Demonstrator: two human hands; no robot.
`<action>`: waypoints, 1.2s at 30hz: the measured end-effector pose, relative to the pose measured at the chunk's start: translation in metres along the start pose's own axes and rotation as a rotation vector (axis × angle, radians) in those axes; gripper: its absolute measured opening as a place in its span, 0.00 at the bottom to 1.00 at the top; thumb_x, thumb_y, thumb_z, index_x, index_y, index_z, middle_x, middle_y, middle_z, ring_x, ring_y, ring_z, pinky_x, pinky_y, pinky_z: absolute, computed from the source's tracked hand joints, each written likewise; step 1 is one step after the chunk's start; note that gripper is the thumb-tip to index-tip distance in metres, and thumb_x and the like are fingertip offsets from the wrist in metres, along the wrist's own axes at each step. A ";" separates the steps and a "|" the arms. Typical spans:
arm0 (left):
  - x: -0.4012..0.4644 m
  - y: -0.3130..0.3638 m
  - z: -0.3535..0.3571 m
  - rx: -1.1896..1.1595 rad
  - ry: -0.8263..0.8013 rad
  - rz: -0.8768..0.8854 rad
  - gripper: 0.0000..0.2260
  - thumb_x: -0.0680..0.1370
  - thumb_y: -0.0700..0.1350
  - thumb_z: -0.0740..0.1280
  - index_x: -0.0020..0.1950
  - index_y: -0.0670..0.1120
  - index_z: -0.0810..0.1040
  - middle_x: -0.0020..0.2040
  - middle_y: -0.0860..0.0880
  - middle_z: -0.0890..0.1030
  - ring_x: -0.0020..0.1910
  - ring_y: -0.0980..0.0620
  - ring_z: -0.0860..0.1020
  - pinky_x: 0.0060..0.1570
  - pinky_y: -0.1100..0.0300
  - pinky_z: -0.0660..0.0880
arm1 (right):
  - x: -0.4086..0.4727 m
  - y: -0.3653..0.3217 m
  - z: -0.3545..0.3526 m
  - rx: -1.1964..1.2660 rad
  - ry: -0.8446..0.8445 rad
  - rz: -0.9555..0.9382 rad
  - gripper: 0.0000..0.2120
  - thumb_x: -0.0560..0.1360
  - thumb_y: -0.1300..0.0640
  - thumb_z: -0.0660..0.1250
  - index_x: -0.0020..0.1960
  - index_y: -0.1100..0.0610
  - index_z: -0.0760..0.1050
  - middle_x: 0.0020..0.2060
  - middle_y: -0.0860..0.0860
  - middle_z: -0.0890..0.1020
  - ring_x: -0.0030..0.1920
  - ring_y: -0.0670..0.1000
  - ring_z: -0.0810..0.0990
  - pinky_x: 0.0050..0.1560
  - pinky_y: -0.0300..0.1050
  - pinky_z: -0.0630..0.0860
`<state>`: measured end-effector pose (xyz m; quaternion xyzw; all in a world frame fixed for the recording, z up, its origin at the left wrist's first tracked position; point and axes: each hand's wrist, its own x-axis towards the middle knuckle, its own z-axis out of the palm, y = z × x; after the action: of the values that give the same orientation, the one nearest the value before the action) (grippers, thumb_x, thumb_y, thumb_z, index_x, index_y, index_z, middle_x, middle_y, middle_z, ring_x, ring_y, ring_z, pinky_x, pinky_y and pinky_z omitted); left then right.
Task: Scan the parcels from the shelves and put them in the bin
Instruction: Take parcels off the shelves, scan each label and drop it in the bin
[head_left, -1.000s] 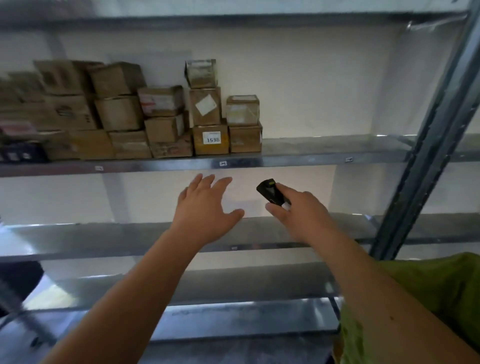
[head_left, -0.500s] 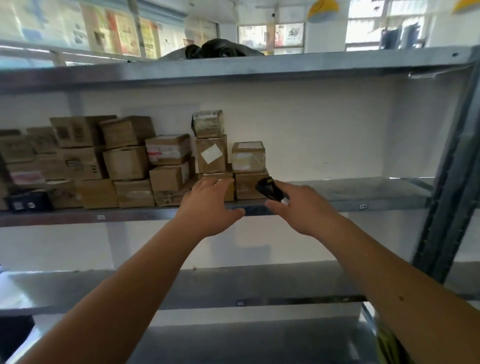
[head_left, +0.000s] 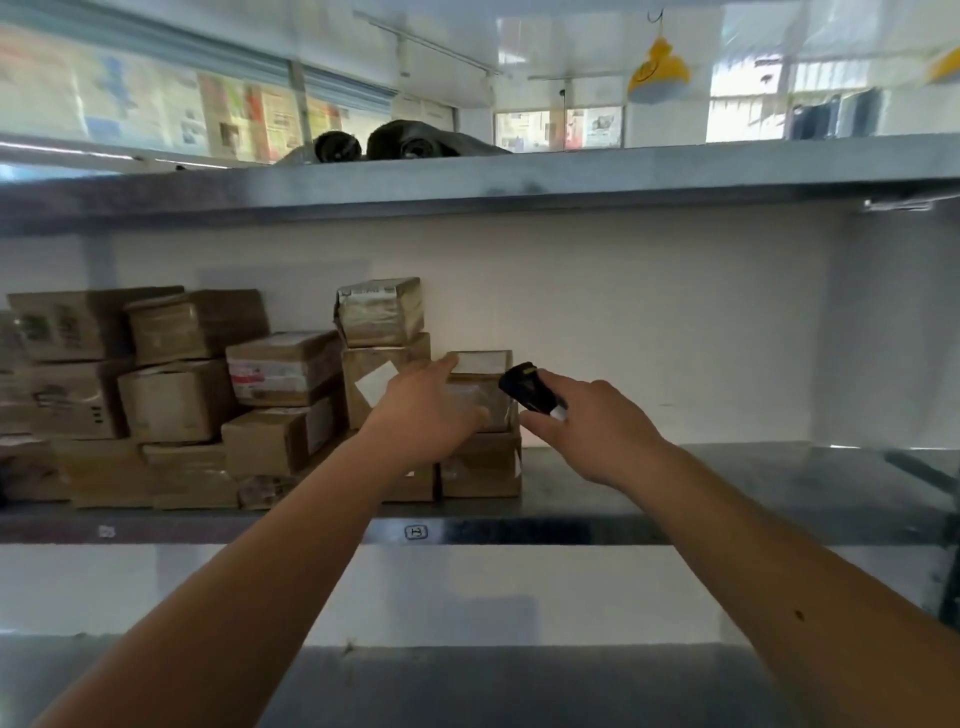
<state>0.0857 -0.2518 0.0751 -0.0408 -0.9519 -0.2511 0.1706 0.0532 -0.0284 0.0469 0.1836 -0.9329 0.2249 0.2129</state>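
Note:
Brown cardboard parcels are stacked on the left half of a metal shelf. The rightmost stack has a small taped parcel on top of a plain brown box. My left hand reaches onto the front of that small parcel, fingers spread over it. Just right of the parcel, my right hand grips a small black handheld scanner whose front end points toward it. No bin is in view.
The upper shelf carries dark rolled items. A lower shelf lies below my arms. A white wall backs the shelves. A yellow lamp hangs from the ceiling behind.
Both hands have risen from below the parcel shelf to its level. My left hand has reached the small top parcel of the rightmost stack, and the scanner has come beside it.

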 end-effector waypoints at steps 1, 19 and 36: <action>0.008 0.000 0.003 -0.022 0.021 -0.025 0.37 0.75 0.61 0.70 0.83 0.54 0.63 0.80 0.48 0.66 0.78 0.45 0.66 0.75 0.44 0.68 | 0.006 0.005 -0.001 0.010 -0.001 -0.008 0.29 0.80 0.33 0.61 0.79 0.41 0.64 0.59 0.55 0.81 0.51 0.55 0.80 0.52 0.53 0.80; 0.060 -0.001 0.026 -0.100 0.105 0.002 0.36 0.76 0.68 0.69 0.80 0.56 0.67 0.75 0.51 0.71 0.68 0.52 0.74 0.65 0.56 0.74 | 0.061 0.066 0.021 0.094 -0.043 -0.001 0.29 0.79 0.30 0.59 0.77 0.37 0.63 0.58 0.54 0.80 0.52 0.54 0.79 0.54 0.51 0.79; 0.052 0.012 0.038 0.083 0.238 0.333 0.17 0.74 0.49 0.70 0.62 0.51 0.85 0.53 0.56 0.79 0.56 0.55 0.75 0.62 0.55 0.75 | 0.058 0.095 0.000 0.184 0.009 0.115 0.26 0.80 0.37 0.64 0.76 0.41 0.68 0.62 0.51 0.82 0.58 0.54 0.80 0.53 0.48 0.76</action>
<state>0.0269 -0.2229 0.0680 -0.1609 -0.9147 -0.1830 0.3224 -0.0368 0.0363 0.0420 0.1477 -0.9164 0.3222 0.1861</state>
